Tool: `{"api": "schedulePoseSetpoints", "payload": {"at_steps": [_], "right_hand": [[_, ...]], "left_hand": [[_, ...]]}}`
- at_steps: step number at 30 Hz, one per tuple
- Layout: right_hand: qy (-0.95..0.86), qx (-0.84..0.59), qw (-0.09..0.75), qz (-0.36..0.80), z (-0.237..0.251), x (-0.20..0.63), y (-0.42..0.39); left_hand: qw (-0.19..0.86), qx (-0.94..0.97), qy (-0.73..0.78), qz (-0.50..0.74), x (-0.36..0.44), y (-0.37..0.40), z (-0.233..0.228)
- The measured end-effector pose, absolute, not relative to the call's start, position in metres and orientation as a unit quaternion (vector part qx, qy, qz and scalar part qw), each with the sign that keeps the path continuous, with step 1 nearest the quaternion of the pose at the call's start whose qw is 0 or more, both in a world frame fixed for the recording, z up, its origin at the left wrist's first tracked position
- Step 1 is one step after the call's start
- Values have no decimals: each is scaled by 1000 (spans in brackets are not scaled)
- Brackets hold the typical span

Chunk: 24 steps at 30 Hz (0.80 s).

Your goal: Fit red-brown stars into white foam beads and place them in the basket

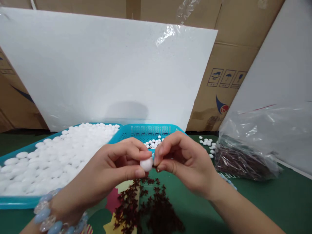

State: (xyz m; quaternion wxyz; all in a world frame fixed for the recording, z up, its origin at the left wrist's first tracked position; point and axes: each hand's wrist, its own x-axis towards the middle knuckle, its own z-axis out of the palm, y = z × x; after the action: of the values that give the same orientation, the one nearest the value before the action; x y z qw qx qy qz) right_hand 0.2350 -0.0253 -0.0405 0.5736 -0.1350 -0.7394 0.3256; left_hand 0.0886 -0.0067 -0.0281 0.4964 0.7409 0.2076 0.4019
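Observation:
Between thumb and fingers, my left hand point(117, 161) pinches a small white ball point(146, 164). My right hand point(182, 159) is closed in a pinch at the ball's right side. A tiny dark bit shows at its fingertips, too small to make out, and I cannot tell whether it touches the ball. Under the hands lies a loose pile of small dark brown star-shaped pieces point(162, 211), spread over the green table and a colourful printed patch.
A blue tray point(19, 203) full of white balls is at left. Behind the hands stands a blue basket point(151, 129) with some white balls. Several white balls point(207, 142) and a clear bag of brown pieces point(243, 161) lie at right. A white board point(117, 71) leans against cardboard boxes.

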Motion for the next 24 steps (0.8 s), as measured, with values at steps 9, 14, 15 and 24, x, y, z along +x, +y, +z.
{"api": "schedulePoseSetpoints", "payload": {"at_steps": [9,14,15,24], "right_hand": [[-773,-159,572,224,-43,235,-27],[-775,-167,576,202,-43,234,-28],[-774,-164,578,202,-43,234,-28],[-768,-173,594,166,-45,231,-28]], "left_hand": [[363,805,232,407,86,-11,-27],[347,812,230,409,85,-13,-27],[347,811,230,410,85,-13,-27],[377,791,209,434,88,-10,-29]]}}
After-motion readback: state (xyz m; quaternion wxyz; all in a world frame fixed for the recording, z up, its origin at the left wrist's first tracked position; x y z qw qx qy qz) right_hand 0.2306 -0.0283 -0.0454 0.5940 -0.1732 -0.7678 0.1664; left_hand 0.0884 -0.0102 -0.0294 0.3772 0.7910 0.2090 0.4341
